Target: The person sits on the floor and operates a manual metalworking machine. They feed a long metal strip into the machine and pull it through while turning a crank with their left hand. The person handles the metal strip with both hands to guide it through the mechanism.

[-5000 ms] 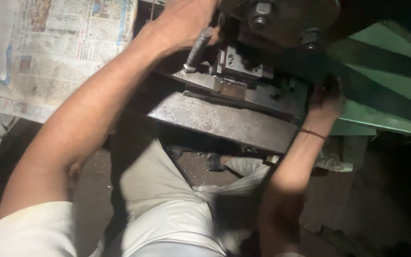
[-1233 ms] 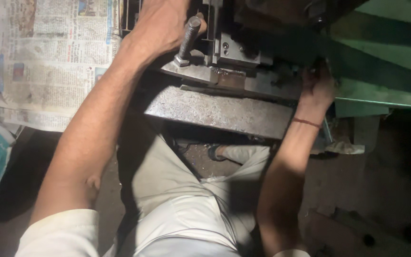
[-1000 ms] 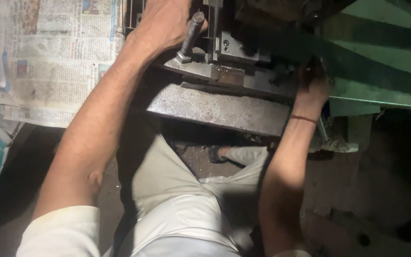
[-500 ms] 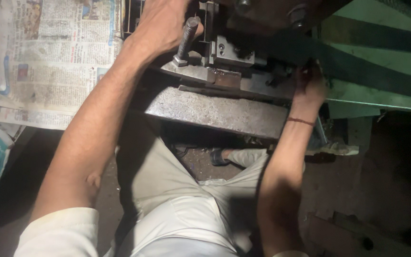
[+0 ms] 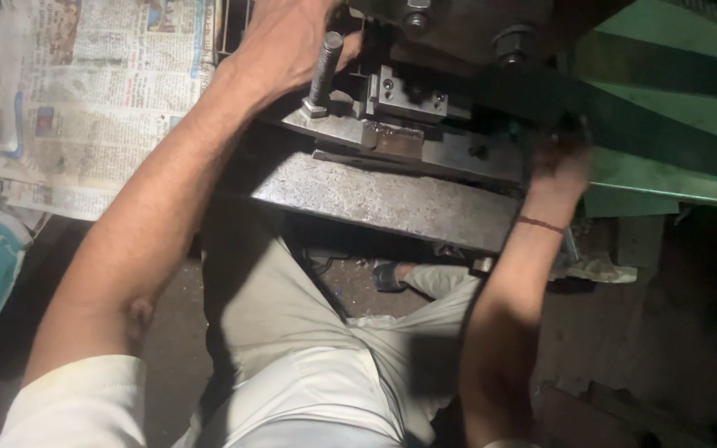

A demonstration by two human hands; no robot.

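I stretch both arms far out; my left hand (image 5: 280,46) lies flat and loose, my right hand (image 5: 559,166) is curled up.

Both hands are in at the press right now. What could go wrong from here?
1. The left hand rests at the die block, under the dark press head; if the head comes down, fingers could be crushed.
2. The right hand lies in deep shadow against the green frame, so what it touches cannot be checked; a pinch there would go unseen.
3. The upright bolt stands against the left hand and could snag it on a quick pull-back.
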